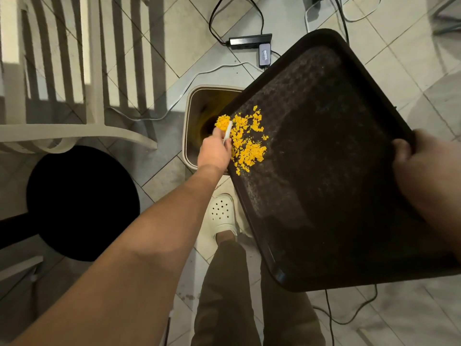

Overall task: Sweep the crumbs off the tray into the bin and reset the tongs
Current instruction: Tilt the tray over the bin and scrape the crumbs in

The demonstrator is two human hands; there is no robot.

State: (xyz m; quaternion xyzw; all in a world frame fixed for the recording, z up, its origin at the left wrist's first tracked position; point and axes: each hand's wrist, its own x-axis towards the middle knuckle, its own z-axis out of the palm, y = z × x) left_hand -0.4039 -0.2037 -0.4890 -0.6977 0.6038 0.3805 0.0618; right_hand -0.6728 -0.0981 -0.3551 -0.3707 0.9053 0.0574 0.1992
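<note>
The right hand (414, 156) grips the near edge of the dark rectangular plastic tray (324, 171), tilted over the floor. Farther out, the left hand (215, 151) pinches a small white tool (227, 132), possibly a brush, against the heap of yellow crumbs (247, 141) at the tray's low corner. Short strokes toward the beige open bin (192, 116) beneath should keep crumbs off the pale tiled floor (174, 33). Beyond lie a black power strip (249, 41) and cables; the tongs are out of view.

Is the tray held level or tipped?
Tipped: the tray slants toward the bin, with crumbs gathered at that edge.
</note>
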